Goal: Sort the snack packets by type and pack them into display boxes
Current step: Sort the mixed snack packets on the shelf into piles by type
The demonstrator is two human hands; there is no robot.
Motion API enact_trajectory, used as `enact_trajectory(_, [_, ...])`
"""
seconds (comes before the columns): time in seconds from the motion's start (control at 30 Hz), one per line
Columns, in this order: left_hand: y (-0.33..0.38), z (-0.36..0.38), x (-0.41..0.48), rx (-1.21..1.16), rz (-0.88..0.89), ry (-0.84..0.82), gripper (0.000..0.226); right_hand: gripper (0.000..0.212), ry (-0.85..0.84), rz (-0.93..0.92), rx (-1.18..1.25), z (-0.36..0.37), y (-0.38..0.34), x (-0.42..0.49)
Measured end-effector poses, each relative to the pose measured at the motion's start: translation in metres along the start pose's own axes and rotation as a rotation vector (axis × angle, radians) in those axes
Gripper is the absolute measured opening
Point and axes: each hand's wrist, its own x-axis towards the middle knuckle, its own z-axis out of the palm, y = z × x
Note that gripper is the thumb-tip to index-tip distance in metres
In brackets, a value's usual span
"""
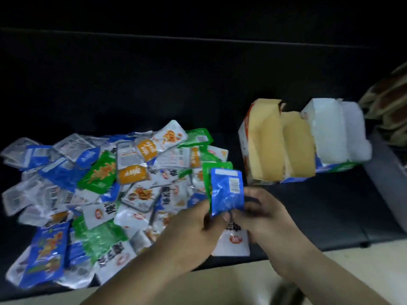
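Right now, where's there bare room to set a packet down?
Bare dark surface lies in front of the display boxes, right of the right hand; a gap separates boxes from packet pile. Left of the left hand is crowded. Both pinch a blue packet.

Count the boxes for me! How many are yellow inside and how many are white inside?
yellow boxes: 2
white boxes: 2
total: 4

The left hand (pixel 193 227) and right hand (pixel 262 219) are bare, and both forearms are bare as far as they show
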Motion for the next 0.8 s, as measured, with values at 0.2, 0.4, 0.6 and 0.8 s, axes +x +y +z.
enact_trajectory(0.2, [0.016,0.061,0.02,0.158,-0.042,-0.116,0.018,0.031,0.311,0.128,0.062,-0.094,0.058,0.002])
enact_trajectory(0.4, [0.035,0.095,0.045,0.21,-0.027,-0.082,0.042,0.04,0.634,0.053,0.08,-0.172,0.079,0.031])
enact_trajectory(0.6, [0.054,0.091,0.058,0.382,0.061,-0.128,0.052,0.054,0.596,0.055,-0.734,-0.183,0.087,0.023])
enact_trajectory(0.8, [0.04,0.093,0.047,0.355,0.086,-0.072,0.052,0.067,0.468,0.098,-0.943,-0.179,0.101,0.029])
